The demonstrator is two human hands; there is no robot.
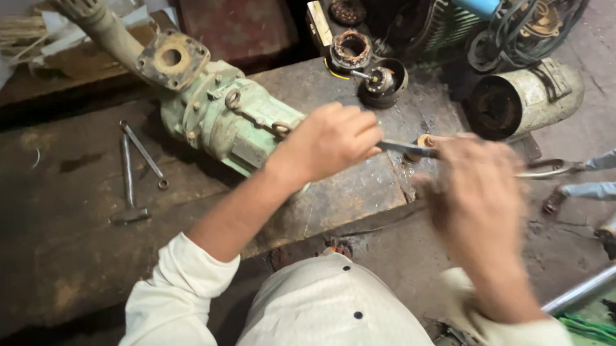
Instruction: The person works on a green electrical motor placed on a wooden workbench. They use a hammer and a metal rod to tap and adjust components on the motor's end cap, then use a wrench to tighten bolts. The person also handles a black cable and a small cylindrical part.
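My left hand (329,143) is closed in a fist around a thin grey metal tool (404,148) that points right, just in front of the end of a green pump body (221,115) lying on the worn wooden bench (59,253). My right hand (474,192) is blurred with motion at the bench's right edge, its fingers at the tool's tip beside a small tan round part (425,139). Whether it grips anything is unclear. A rusty flange (172,58) and a pipe stub top the pump.
A hammer (128,187) and a thin ring spanner (143,152) lie left of the pump. Rusty ring parts (353,50) sit at the bench's far end, with a pale motor housing (522,98) and cables (525,24) beyond. A steel pipe (584,288) lies lower right. Another person's jeans-clad legs (609,159) are at the right.
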